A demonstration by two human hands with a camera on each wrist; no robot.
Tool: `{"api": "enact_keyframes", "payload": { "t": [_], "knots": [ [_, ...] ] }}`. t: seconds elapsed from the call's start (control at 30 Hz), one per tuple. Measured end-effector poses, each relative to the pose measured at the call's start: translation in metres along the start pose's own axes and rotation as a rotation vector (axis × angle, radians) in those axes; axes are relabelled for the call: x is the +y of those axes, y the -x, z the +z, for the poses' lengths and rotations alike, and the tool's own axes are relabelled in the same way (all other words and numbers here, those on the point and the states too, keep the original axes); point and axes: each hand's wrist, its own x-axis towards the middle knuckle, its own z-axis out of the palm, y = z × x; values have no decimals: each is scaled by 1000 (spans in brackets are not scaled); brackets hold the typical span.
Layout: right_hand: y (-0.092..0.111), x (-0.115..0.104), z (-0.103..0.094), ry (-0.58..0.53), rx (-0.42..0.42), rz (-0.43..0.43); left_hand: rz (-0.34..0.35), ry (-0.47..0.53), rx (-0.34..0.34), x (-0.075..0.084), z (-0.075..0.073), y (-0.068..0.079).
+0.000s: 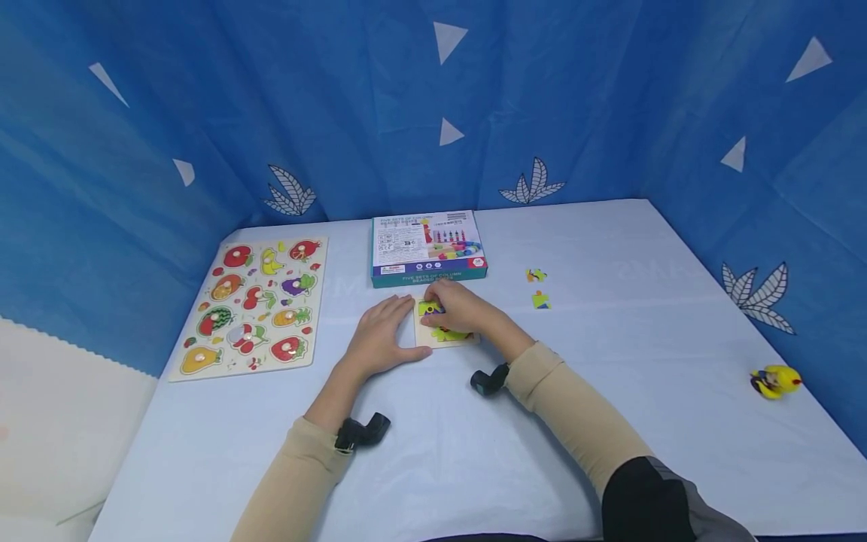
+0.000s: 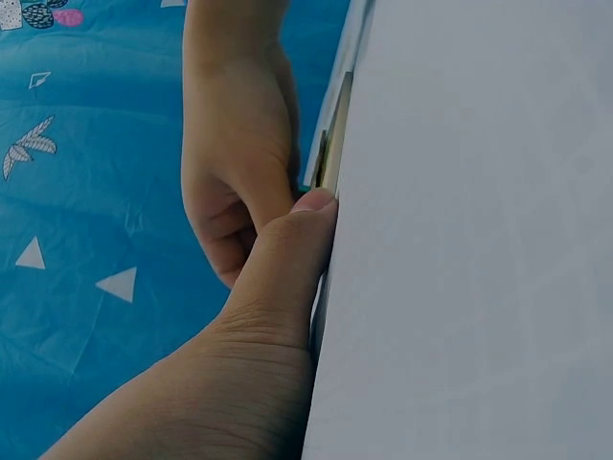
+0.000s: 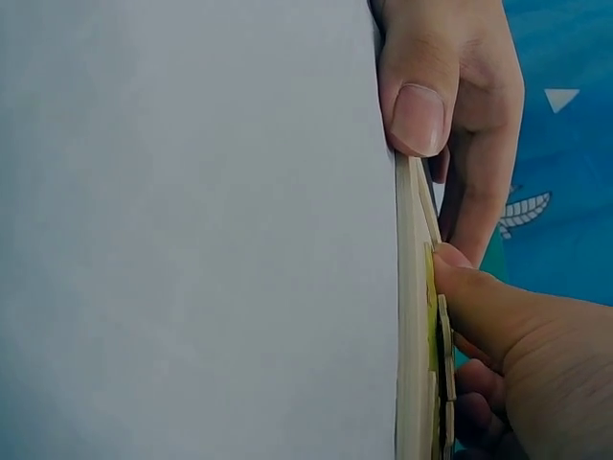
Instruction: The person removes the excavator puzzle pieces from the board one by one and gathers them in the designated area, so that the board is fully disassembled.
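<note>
A small wooden puzzle board [image 1: 421, 336] with yellow-green pieces lies flat in front of me. My left hand [image 1: 381, 336] is spread at its near left corner, with straight fingers along the left side and the thumb by the near edge. Over the board, my right hand [image 1: 455, 306] pinches a yellow and dark-blue puzzle piece [image 1: 430, 309] at the left part. In the right wrist view, the right thumb [image 3: 488, 302] meets a tilted piece's edge, with the left thumb [image 3: 419, 120] close by at the board's edge. The right fingertips are partly hidden.
A boxed bead set [image 1: 428, 248] stands just behind the board. To the right lie two loose puzzle pieces [image 1: 536, 275] [image 1: 541, 300]. A larger fruit puzzle board [image 1: 308, 248] is on the left, and a yellow toy figure [image 1: 776, 381] sits near the right table edge.
</note>
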Motion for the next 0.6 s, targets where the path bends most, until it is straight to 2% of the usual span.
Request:
{"api": "enact_keyframes", "payload": {
  "t": [0.27, 0.6],
  "knots": [
    [2, 1, 1, -6, 9, -24, 8, -12, 4, 0, 0, 0],
    [-4, -2, -2, -1, -50, -3, 4, -1, 6, -1, 0, 0]
  ]
}}
